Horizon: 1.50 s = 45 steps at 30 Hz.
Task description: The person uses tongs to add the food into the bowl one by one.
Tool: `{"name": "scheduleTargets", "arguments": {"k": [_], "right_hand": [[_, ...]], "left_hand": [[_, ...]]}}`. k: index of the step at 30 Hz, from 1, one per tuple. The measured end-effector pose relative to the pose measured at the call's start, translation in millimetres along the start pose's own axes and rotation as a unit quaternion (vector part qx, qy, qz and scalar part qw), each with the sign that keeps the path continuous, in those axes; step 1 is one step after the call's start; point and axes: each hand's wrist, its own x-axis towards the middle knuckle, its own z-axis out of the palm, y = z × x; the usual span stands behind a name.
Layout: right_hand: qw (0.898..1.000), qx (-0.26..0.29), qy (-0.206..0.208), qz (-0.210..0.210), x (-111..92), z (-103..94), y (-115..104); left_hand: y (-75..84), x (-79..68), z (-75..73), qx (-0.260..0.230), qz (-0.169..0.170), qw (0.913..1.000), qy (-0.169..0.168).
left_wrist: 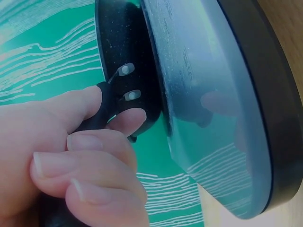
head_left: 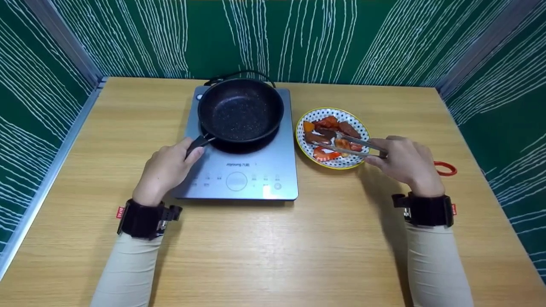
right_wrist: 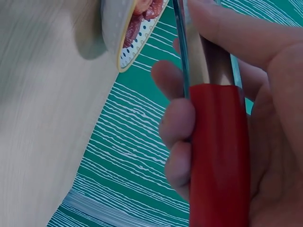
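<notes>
My left hand (head_left: pixel 166 168) grips the handle (head_left: pixel 198 144) of a black frying pan (head_left: pixel 241 111). The pan is over the silver induction cooker (head_left: pixel 273 179), and nothing lies in it. In the left wrist view the thumb and fingers (left_wrist: pixel 102 175) wrap round that handle. With my right hand (head_left: pixel 405 162) I hold metal tongs (head_left: pixel 352 150) with a red grip (right_wrist: pixel 219 151). Their tips reach among the food pieces (head_left: pixel 326 153) on a dotted plate (head_left: pixel 303 150) with a yellow rim. Whether the tips pinch a piece cannot be told.
A wooden table (head_left: pixel 264 256) carries everything. A black cord (head_left: pixel 251 71) runs behind the cooker. Green walls (head_left: pixel 298 38) with white streaks rise at the back and both sides, with a metal rail (head_left: pixel 42 179) on the left.
</notes>
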Motion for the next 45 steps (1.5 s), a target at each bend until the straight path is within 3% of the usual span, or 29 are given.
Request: {"name": "scheduleTargets", "arguments": {"k": [11, 34, 45], "right_hand": [[1.000, 0.013, -0.013, 0.025, 1.0, 2.4, -0.4], [1.000, 0.008, -0.012, -0.005, 3.1, 8.8, 0.9], [1.000, -0.009, -0.005, 0.000, 3.4, 6.7, 0.1]], "left_hand": [[-0.2, 1.3, 0.2, -0.001, -0.001, 1.0000, 0.001], [1.4, 1.2, 1.1, -0.011, -0.011, 0.9998, -0.009], [0.3, 0.0, -0.5, 0.003, -0.011, 0.9999, -0.006]]}}
